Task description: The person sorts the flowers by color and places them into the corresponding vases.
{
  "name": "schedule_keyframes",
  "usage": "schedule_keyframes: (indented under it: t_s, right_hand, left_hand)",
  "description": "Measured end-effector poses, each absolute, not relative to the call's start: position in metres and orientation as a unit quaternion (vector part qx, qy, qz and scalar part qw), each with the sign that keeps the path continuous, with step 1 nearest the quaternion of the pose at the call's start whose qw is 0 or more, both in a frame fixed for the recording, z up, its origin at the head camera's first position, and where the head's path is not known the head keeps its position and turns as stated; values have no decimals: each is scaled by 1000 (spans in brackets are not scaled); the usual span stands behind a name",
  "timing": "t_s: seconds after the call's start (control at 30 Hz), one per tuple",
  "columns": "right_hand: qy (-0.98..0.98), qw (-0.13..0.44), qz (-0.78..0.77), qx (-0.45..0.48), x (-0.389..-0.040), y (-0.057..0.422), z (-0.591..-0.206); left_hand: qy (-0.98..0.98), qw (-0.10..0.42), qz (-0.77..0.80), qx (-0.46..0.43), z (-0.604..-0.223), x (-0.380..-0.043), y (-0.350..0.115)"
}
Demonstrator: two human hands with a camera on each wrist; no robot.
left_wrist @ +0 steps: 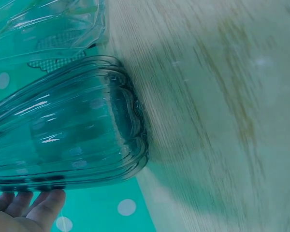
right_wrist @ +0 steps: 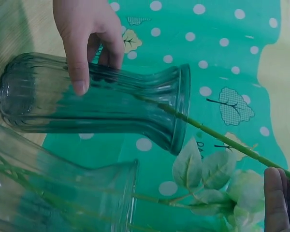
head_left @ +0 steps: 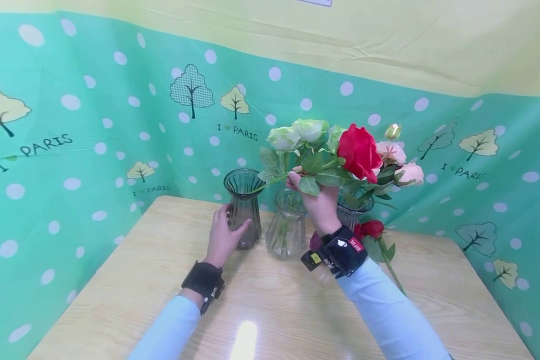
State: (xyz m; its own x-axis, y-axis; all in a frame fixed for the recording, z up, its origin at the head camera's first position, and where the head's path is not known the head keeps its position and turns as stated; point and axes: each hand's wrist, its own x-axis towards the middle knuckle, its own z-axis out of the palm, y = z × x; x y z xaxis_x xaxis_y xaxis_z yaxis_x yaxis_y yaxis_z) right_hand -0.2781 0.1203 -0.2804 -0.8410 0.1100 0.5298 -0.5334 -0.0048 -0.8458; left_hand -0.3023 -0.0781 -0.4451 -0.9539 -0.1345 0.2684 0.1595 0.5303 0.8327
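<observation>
My left hand (head_left: pixel 223 239) holds the grey ribbed glass vase (head_left: pixel 247 202) by its side, thumb in front and fingers behind. This vase stands upright on the table. Above the vases, my right hand (head_left: pixel 320 204) pinches the green stem (right_wrist: pixel 222 140) of a red rose (head_left: pixel 359 152). The stem slants down to the left, and its tip is inside the grey vase's mouth. The bloom leans right, over the other flowers. Beside the grey vase stands a clear glass vase (head_left: pixel 285 237) with greenish-white roses (head_left: pixel 284 138) in it.
Farther right, partly hidden by my right arm, another glass vase (head_left: pixel 354 207) holds pink roses (head_left: pixel 410 173). A second red rose (head_left: pixel 371 229) lies on the wooden table (head_left: pixel 270 310), near a purple flower (head_left: pixel 315 241). A green dotted cloth (head_left: pixel 184 165) hangs behind.
</observation>
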Motion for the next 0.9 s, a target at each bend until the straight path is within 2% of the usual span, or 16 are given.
schedule_keyframes:
  t_s: [0.23, 0.6, 0.9]
  right_hand:
    - [-692, 227, 666, 161, -281, 111, -285]
    - [-777, 271, 527, 211, -289, 92, -298]
    - [-786, 236, 542, 179, -294, 89, -302]
  left_hand:
    - [-863, 130, -488, -5, -441, -300, -79]
    - [-866, 150, -476, -10, -445, -302, -78]
    - [-863, 144, -484, -10, -442, -299, -78]
